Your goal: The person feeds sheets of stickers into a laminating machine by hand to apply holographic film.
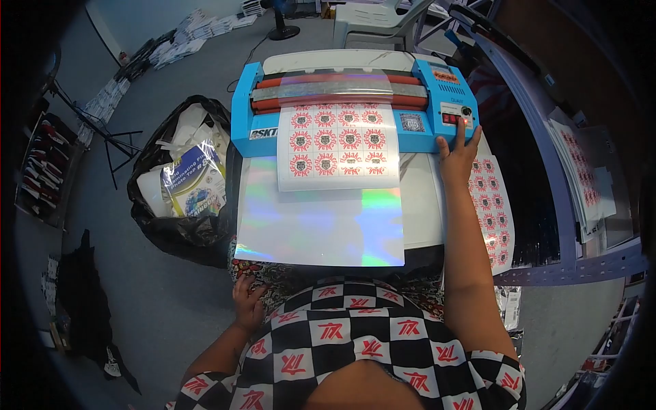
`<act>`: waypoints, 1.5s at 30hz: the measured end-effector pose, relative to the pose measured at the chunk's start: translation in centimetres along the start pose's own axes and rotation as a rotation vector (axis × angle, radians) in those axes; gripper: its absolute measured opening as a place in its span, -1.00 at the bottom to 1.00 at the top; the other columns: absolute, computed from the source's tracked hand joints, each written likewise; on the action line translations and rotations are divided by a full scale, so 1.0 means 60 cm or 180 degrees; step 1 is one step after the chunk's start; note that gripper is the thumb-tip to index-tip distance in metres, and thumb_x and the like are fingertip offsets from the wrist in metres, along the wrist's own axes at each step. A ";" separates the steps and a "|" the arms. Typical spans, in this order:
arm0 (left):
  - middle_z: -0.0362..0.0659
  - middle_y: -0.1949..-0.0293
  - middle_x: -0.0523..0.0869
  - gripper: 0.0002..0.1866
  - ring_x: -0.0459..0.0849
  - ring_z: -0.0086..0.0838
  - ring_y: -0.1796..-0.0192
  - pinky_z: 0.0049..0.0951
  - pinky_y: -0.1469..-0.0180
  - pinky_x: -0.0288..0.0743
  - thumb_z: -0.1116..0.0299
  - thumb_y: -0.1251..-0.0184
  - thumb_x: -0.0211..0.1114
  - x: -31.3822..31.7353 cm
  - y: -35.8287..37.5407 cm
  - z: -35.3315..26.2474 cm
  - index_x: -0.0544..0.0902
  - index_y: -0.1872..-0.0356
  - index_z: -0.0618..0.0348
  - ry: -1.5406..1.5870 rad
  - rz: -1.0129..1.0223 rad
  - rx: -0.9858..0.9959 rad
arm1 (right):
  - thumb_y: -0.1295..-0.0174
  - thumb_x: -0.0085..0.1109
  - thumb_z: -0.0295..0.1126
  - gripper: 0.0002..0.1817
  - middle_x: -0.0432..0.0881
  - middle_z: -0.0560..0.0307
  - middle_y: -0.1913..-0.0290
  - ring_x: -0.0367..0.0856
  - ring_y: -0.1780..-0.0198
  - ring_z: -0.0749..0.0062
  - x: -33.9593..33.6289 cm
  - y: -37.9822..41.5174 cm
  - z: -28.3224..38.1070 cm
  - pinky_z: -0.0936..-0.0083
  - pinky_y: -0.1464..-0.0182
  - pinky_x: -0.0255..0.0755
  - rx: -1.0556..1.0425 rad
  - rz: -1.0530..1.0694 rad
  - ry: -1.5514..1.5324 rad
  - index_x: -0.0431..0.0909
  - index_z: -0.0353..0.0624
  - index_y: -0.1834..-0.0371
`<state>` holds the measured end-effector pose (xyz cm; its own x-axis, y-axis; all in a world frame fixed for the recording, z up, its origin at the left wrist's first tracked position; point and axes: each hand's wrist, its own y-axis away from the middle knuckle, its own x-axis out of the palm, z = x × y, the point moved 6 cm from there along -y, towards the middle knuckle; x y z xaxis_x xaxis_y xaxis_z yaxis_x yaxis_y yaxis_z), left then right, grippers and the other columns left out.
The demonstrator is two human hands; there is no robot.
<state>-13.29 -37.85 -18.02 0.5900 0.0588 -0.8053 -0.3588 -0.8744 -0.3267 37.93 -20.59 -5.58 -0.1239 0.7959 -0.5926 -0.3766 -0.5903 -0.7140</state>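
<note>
A blue roll laminator (413, 141) with red rollers (270, 104) stands on a white table ahead of me. Out of its rollers, toward me, hangs a sheet of red-and-black round stickers (338, 179), its far end under clear film (335, 87). Below that sheet lies a shiny holographic sheet (318, 229). My right hand (458, 156) is at the laminator's right end, one finger extended onto the red switches (450, 119) and the thumb apart; it holds nothing. My left hand (248, 301) rests by my lap with its fingers spread, empty.
Left of the table, a black bag (154, 229) holds a laminating film package (195, 181). More printed sticker sheets (493, 212) lie under my right forearm's side. A metal shelf frame (547, 273) borders the right. A plastic chair (376, 24) stands behind the laminator.
</note>
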 end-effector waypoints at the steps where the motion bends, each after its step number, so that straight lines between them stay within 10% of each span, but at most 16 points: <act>1: 0.05 -0.03 0.39 -0.66 0.23 0.02 -0.19 -0.02 -0.15 0.04 0.30 -0.03 -0.04 0.000 0.000 0.000 0.58 0.18 0.11 -0.0007 0.0010 -0.0017 | -0.03 0.11 0.06 -0.35 -0.12 -0.23 -0.33 0.07 -0.25 -0.17 0.000 0.000 0.000 0.14 -0.21 0.10 0.0009 0.0008 -0.0004 0.25 0.14 -0.21; 29: 0.04 0.07 0.44 -0.67 0.33 -0.04 -0.11 -0.10 -0.10 0.15 0.26 -0.07 -0.01 -0.021 -0.026 -0.031 0.58 0.19 0.14 -0.0405 0.0125 0.0209 | -0.02 0.12 0.06 -0.35 -0.12 -0.22 -0.33 0.09 -0.23 -0.17 -0.002 0.000 0.001 0.12 -0.18 0.15 0.0067 0.0038 -0.0016 0.23 0.19 -0.21; 32: 0.02 0.18 0.51 -0.72 0.45 -0.13 -0.01 -0.27 -0.03 0.27 0.33 -0.14 0.01 -0.046 -0.050 0.041 0.56 0.20 0.23 -0.0101 0.0718 -0.0765 | -0.02 0.12 0.07 -0.34 -0.12 -0.22 -0.33 0.09 -0.24 -0.17 0.001 0.000 -0.002 0.11 -0.18 0.16 0.0011 0.0034 0.0009 0.22 0.21 -0.22; 34: 0.01 0.23 0.55 -0.79 0.51 -0.20 0.07 -0.36 0.01 0.32 0.47 -0.21 -0.01 -0.124 -0.084 0.054 0.54 0.21 0.33 -0.0121 -0.1090 -0.0769 | -0.02 0.11 0.07 -0.34 -0.11 -0.23 -0.33 0.09 -0.24 -0.17 0.001 -0.001 0.000 0.11 -0.18 0.16 -0.0006 0.0025 0.0022 0.21 0.21 -0.22; 38: 0.03 0.10 0.52 -0.77 0.46 -0.21 -0.01 -0.32 -0.10 0.26 0.59 -0.23 -0.08 -0.216 -0.241 -0.019 0.50 0.16 0.38 -0.0316 -0.2317 -0.0105 | -0.02 0.11 0.08 -0.34 -0.09 -0.23 -0.32 0.10 -0.23 -0.17 -0.006 -0.001 0.004 0.12 -0.17 0.16 0.0063 0.0029 -0.0001 0.23 0.18 -0.22; 45: -0.02 -0.10 0.39 -0.67 0.24 -0.08 -0.21 -0.16 -0.22 0.05 0.27 -0.28 -0.01 -0.123 -0.588 -0.185 0.48 -0.02 0.10 -0.0239 -0.1413 0.1481 | 0.01 0.14 0.07 -0.34 -0.06 -0.23 -0.31 0.15 -0.18 -0.17 -0.011 0.000 0.006 0.13 -0.13 0.20 0.0048 -0.0048 0.0031 0.25 0.18 -0.20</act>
<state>3.08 -12.77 4.96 0.7083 0.4148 -0.5712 -0.3783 -0.4601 -0.8033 37.67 -21.09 -5.06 -0.1093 0.8033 -0.5854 -0.3921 -0.5760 -0.7172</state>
